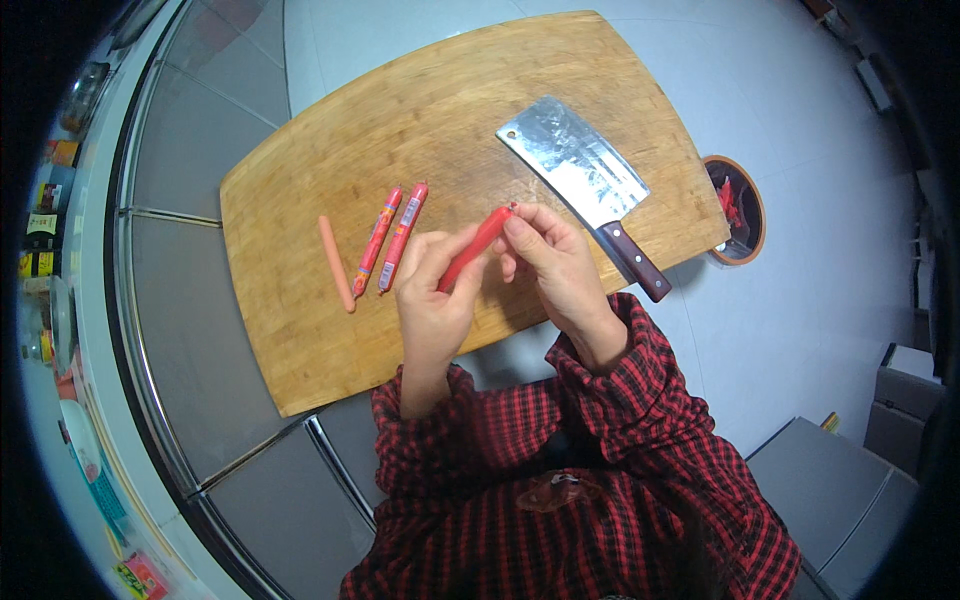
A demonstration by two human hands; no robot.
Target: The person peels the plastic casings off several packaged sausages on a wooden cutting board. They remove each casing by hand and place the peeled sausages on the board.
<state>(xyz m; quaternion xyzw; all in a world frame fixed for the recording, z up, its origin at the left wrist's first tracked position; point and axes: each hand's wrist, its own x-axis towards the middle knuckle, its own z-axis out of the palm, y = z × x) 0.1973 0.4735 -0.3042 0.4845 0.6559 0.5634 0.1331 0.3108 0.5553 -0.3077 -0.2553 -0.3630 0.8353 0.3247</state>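
Observation:
My left hand [439,289] grips a red-wrapped sausage [478,244] along its lower part. At its upper end, the thumb and fingers of my right hand [555,259] pinch the casing near the crimped tip. Left of my hands, two wrapped sausages with printed labels, one [377,241] beside the other [403,237], lie on a wooden cutting board [420,112]. A peeled pink sausage [336,264] rests farther left. To the right lies a cleaver [574,161], its dark riveted handle [637,262] reaching past the board's near edge.
Beyond the board's right edge, a round bin [759,240] on the floor holds red wrappers [727,204]. Grey cabinets [202,300] and a counter [112,292] with jars and bottles run along the left. Grey boxes [825,480] stand at lower right.

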